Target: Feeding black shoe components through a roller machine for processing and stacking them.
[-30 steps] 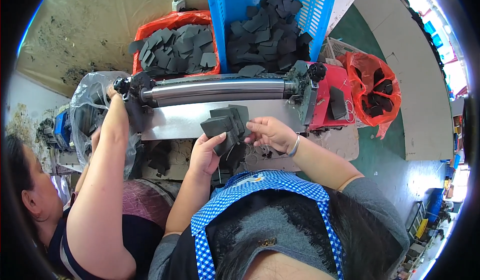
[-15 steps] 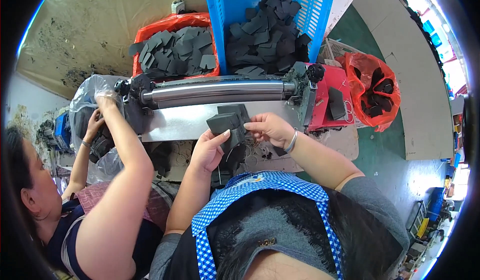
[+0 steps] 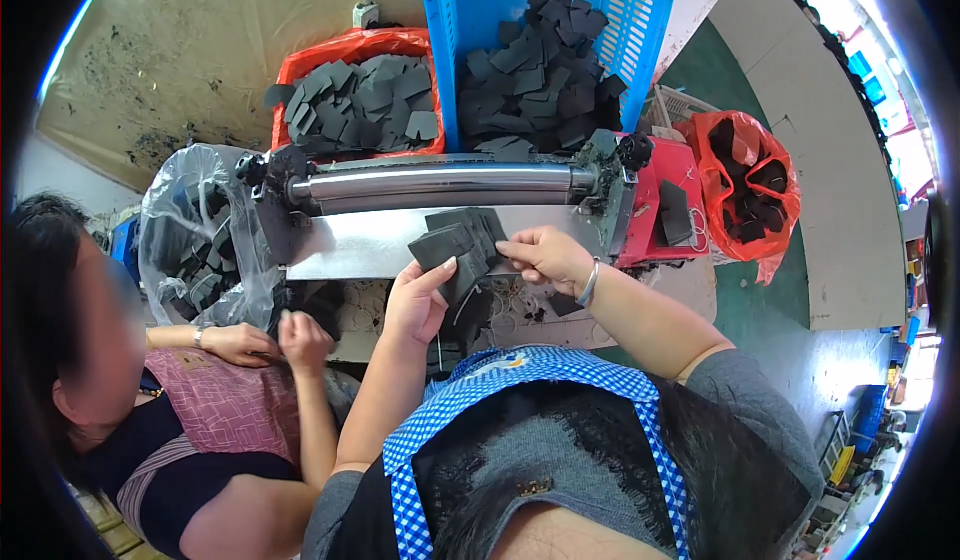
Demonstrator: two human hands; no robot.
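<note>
My left hand [image 3: 418, 300] is closed round a stack of dark grey foam pieces [image 3: 440, 244], its thumb pressed on the near side. At the stack's right edge, my right hand [image 3: 545, 258] pinches one dark foam piece [image 3: 490, 226] between thumb and fingers. Both hands are in front of the metal plate [image 3: 365, 240] of a roller machine. Its shiny steel roller [image 3: 440, 182] lies across, just beyond the plate. More dark pieces [image 3: 465, 320] show beneath my hands, partly hidden by them.
Beyond the roller stand a red bag [image 3: 440, 110] and a blue crate [image 3: 655, 45], both full of dark pieces. A clear bag [image 3: 165, 200] of pieces is at left, another red bag [image 3: 790, 175] at right. A co-worker [image 3: 215, 390] sits close at my left.
The co-worker's hands have come out of the clear bag, back toward their lap. My hands have barely moved and keep hold of the foam pieces.
</note>
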